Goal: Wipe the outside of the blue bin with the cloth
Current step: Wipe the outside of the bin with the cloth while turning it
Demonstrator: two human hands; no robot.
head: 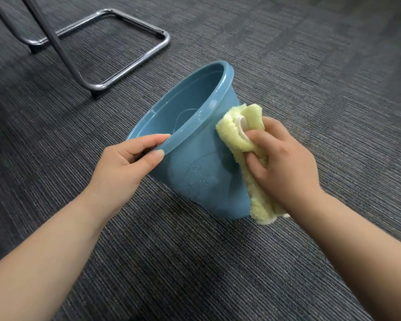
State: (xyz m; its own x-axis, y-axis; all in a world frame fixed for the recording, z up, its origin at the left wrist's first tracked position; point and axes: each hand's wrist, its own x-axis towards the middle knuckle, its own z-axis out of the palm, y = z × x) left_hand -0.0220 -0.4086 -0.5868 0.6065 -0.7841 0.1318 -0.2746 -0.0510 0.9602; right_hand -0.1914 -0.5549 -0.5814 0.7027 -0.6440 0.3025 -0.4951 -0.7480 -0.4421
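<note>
Left hand (125,158) pinches bin (195,163) rim, tilted on carpet (171,262); right hand (280,163) fingers clamp cloth (239,137) on wall. Rotate bin, overlap strokes.

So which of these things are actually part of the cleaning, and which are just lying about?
In use:
- round blue plastic bin, tilted on the carpet
- fluffy yellow cloth
- left hand, holding the rim
- right hand, pressing the cloth

Lying about:
- chrome tubular chair frame
- grey striped carpet
</note>
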